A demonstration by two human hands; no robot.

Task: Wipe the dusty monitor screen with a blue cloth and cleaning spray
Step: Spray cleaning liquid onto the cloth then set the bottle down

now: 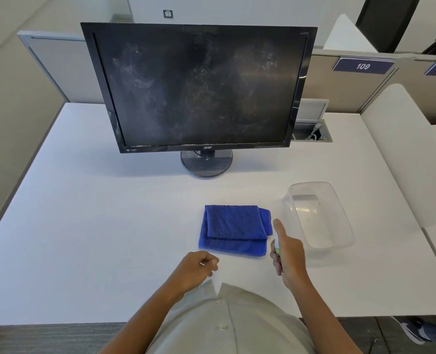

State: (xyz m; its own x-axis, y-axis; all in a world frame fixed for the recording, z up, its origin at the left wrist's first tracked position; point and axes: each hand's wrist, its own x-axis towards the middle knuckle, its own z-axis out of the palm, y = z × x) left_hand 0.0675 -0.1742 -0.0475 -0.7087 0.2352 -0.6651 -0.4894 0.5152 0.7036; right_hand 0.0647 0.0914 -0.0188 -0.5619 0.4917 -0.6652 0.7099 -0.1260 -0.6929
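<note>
A black monitor (199,85) stands at the back of the white desk (97,213), its dark screen streaked with pale dust. A folded blue cloth (234,229) lies flat on the desk in front of the stand. My right hand (288,254) is just right of the cloth, wrapped around a small white and green spray bottle (276,245), with the thumb raised on top. My left hand (197,268) rests near the desk's front edge, below the cloth's left corner, fingers curled with nothing visible in it.
A clear plastic tub (339,221) sits on the desk right of my right hand. A cable box (311,134) with plugs is recessed behind the monitor's right side. Grey partitions (349,88) with a "109" sign run along the back.
</note>
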